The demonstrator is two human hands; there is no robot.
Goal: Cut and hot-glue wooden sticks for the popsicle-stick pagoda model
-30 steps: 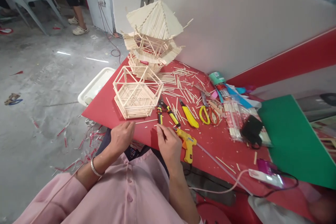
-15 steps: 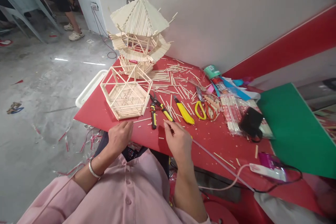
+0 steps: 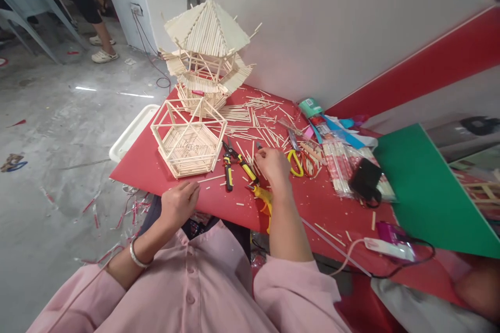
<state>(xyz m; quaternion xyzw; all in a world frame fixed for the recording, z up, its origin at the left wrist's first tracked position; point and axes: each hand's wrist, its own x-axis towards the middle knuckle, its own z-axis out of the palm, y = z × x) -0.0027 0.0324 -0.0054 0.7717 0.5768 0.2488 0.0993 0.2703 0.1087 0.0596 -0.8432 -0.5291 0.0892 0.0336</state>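
My right hand (image 3: 275, 166) is over the yellow utility knife, fingers closed at its front end. Only the knife's grey tip (image 3: 259, 145) shows past my fingers; its handle is hidden under the hand. Beside my wrist lies a yellow glue gun (image 3: 264, 196), partly covered by the arm. My left hand (image 3: 180, 200) rests at the table's front edge, fingers curled, with nothing visible in them. Just beyond it stands a six-sided frame of thin wooden sticks (image 3: 189, 148) with a patterned stick floor. Black-and-yellow pliers (image 3: 228, 171) lie between the hands.
A stick pagoda (image 3: 207, 36) stands at the back of the red table (image 3: 133, 166). Loose sticks (image 3: 269, 132) are scattered in the middle. Scissors (image 3: 296, 163), bagged sticks (image 3: 339, 166), a black box (image 3: 365, 179) and a green board (image 3: 424, 187) are to the right. Another person's legs (image 3: 103, 36) show far left.
My right hand has moved forward and slightly right, from near the pliers' handles onto the utility knife. This uncovers the glue gun. My left hand stays at the table edge.
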